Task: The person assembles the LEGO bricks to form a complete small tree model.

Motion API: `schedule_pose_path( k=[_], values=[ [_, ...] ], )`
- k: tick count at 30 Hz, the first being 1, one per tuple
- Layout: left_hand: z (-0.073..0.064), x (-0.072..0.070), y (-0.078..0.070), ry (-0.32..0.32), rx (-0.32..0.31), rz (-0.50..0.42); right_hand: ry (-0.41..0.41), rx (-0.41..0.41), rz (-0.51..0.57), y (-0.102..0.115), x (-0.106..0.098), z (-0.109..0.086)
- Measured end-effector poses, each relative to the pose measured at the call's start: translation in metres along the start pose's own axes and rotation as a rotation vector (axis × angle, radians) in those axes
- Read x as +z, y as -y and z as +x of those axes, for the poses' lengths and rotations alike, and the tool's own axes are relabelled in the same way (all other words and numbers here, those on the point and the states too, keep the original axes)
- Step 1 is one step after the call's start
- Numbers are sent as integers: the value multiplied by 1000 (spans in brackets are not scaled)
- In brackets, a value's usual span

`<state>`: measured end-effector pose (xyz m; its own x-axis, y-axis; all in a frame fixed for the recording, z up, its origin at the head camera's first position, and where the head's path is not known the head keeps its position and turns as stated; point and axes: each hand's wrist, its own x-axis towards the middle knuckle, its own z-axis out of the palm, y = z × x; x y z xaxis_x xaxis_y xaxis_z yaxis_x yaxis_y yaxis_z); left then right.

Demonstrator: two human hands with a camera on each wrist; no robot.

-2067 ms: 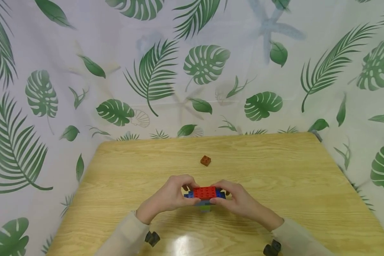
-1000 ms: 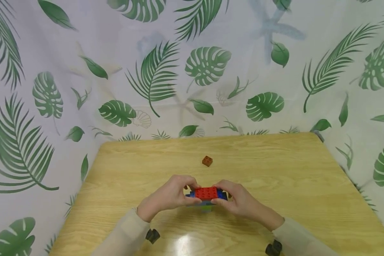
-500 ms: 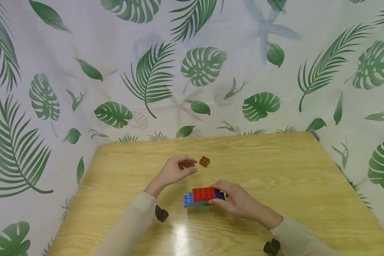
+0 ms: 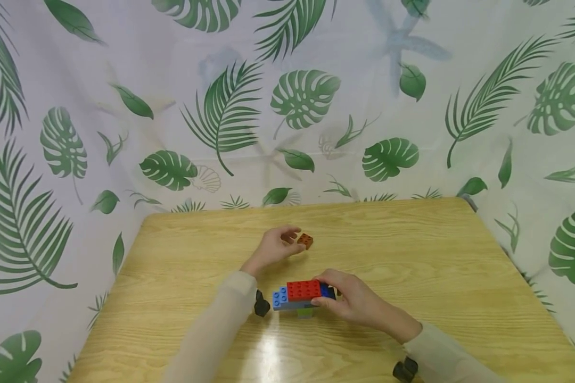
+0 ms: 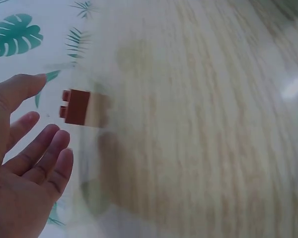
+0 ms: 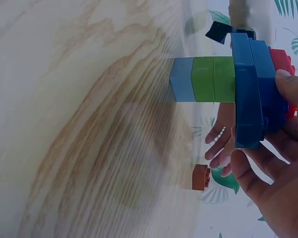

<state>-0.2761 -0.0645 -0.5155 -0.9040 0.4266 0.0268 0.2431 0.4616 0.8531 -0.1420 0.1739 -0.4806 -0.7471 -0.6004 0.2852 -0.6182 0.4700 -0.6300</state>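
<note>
A small brown toy brick [image 4: 305, 241] with studs on top lies on the table. Beside it my left hand [image 4: 276, 246] reaches with parted fingers; in the left wrist view a gap shows between the fingers and the brown brick [image 5: 77, 107]. My right hand [image 4: 350, 298] grips the right end of a built block model, thumb in front. The model has a red brick [image 4: 303, 290] on top, blue bricks [image 6: 248, 89] below it, and a narrow column of green bricks [image 6: 213, 79] over a light blue brick [image 6: 182, 79] that meets the table.
The wooden table [image 4: 412, 250] runs back to a white cloth [image 4: 335, 159] printed with green leaves, which also hangs at both sides. A black strap piece [image 4: 262, 304] sits at the left wrist and another black piece [image 4: 405, 368] at the right.
My left hand has let go of the model's left end and moved up and away to beside the brown brick. The right hand stays on the model.
</note>
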Motion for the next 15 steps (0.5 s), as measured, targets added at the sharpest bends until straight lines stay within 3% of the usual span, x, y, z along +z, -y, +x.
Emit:
schedule_pose_path(
  k=[7, 15],
  values=[
    [7, 15, 9, -70, -64, 23, 10, 15, 15, 1, 0, 0],
    [12, 26, 12, -139, -86, 60, 7, 9, 20, 0, 0, 1]
  ],
)
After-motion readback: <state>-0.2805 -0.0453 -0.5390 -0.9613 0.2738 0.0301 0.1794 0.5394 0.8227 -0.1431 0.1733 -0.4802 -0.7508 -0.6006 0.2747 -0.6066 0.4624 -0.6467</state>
